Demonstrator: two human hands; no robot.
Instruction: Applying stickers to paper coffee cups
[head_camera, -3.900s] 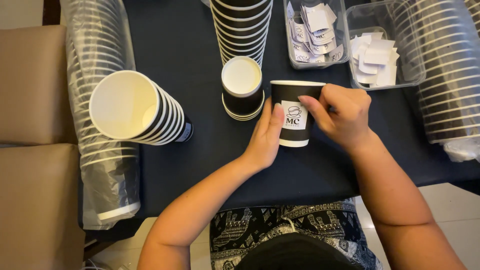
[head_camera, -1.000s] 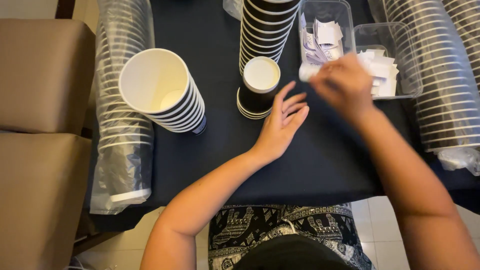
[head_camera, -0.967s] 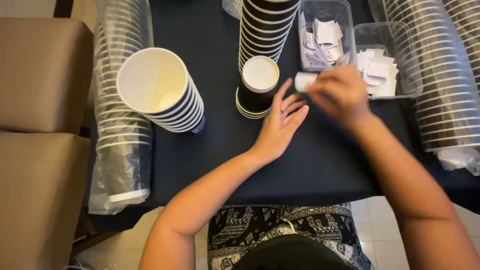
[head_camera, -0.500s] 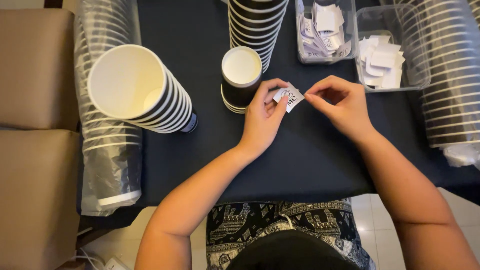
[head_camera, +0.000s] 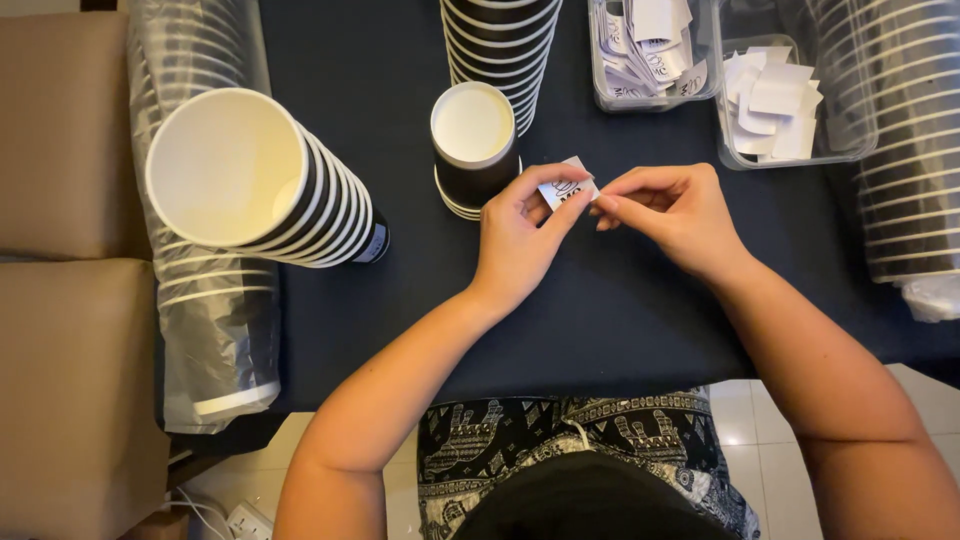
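Observation:
A small white square sticker (head_camera: 566, 189) with a dark printed mark is pinched between the thumbs and fingers of both hands above the black table (head_camera: 620, 320). My left hand (head_camera: 520, 240) holds its left side. My right hand (head_camera: 670, 215) picks at its right edge. Just left of my left hand stands a short stack of black paper cups (head_camera: 473, 145) with white insides. Two clear plastic tubs sit beyond my right hand: one with printed stickers (head_camera: 648, 50), one with blank white paper pieces (head_camera: 775, 95).
A tilted stack of black cups (head_camera: 255, 185) lies at the left, open end toward me. A tall cup stack (head_camera: 500, 40) stands behind the short one. Plastic-sleeved cup stacks lie at the far left (head_camera: 205, 290) and far right (head_camera: 905, 150). Brown cushions (head_camera: 60, 300) border the table.
My right hand took a sticker from the tub and brought it to my left hand. Both hands now pinch it, closer together than half a second ago.

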